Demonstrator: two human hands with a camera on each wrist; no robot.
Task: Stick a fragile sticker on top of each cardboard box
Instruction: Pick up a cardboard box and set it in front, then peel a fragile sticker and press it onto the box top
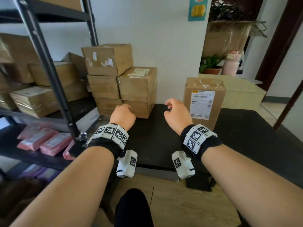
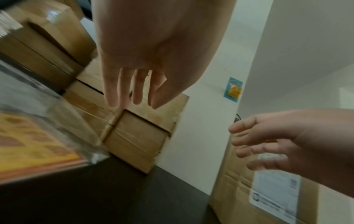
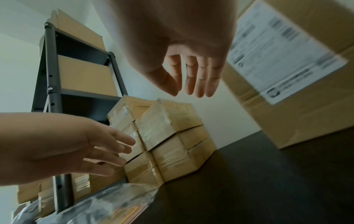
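Cardboard boxes (image 1: 121, 82) stacked just beyond the empty left hand (image 1: 122, 114).

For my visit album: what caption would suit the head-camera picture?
Two empty hands, left hand and right hand, hover over a black table between stacked cardboard boxes and one tall box.

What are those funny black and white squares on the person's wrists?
Both arms are bare, with no sleeves. Each wrist wears a black band carrying white blocks printed with black square codes. A small white camera box with the same code hangs under each wrist.
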